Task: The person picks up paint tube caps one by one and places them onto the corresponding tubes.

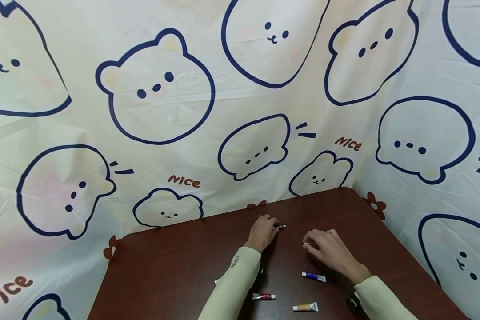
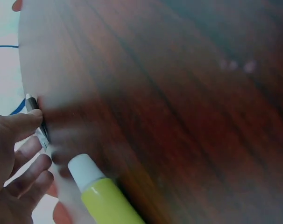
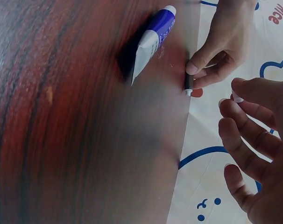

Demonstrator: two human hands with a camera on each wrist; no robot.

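Near the table's far edge, my left hand [image 1: 262, 233] grips a dark paint tube [image 1: 280, 227] between thumb and fingers. The tube's bare white nozzle points away from the hand in the right wrist view, and the fingers cover much of its body. To the right, my right hand [image 1: 330, 250] pinches a small white cap [image 3: 237, 97] between thumb and index finger, above the table. Its other fingers are spread and loosely bent. A blue paint tube [image 1: 314, 277] lies on the table closer to me than the right hand.
A red paint tube [image 1: 264, 297] and an ochre one [image 1: 306, 307] lie on the brown table [image 1: 164, 266] nearer me. A yellow-green tube with a white cap [image 2: 104, 198] lies close to the left wrist. A patterned cloth [image 1: 260, 98] hangs behind the table.
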